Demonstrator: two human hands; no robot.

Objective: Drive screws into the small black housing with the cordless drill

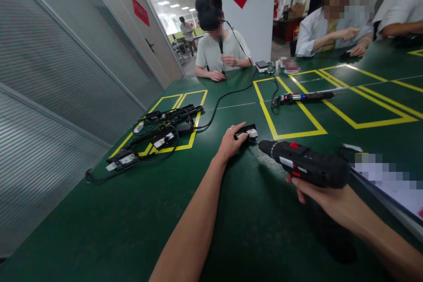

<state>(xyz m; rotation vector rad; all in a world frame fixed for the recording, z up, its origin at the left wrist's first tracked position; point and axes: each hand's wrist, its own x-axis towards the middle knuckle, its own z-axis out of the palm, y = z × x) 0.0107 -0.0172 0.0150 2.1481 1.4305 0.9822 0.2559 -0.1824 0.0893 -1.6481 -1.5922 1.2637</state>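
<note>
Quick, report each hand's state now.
Left hand: pressed on small black-and-white adapter block.
Right hand: closed around black cordless power screwdriver.

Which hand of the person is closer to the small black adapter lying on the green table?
Left. The left hand rests on the small black adapter; the right hand is apart, nearer the camera, holding the black power drill.

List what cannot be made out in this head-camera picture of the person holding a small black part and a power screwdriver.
- Small black part: the left hand covers its near end; its label is too small to read.
- Power screwdriver: its grip is hidden by the right hand; the tip is too thin to tell whether it touches the part.
- Sheet at the right: blurred, and cut off by the frame edge.
- Cabled units on the left: tangled and overlapping, so they cannot be counted.
</note>
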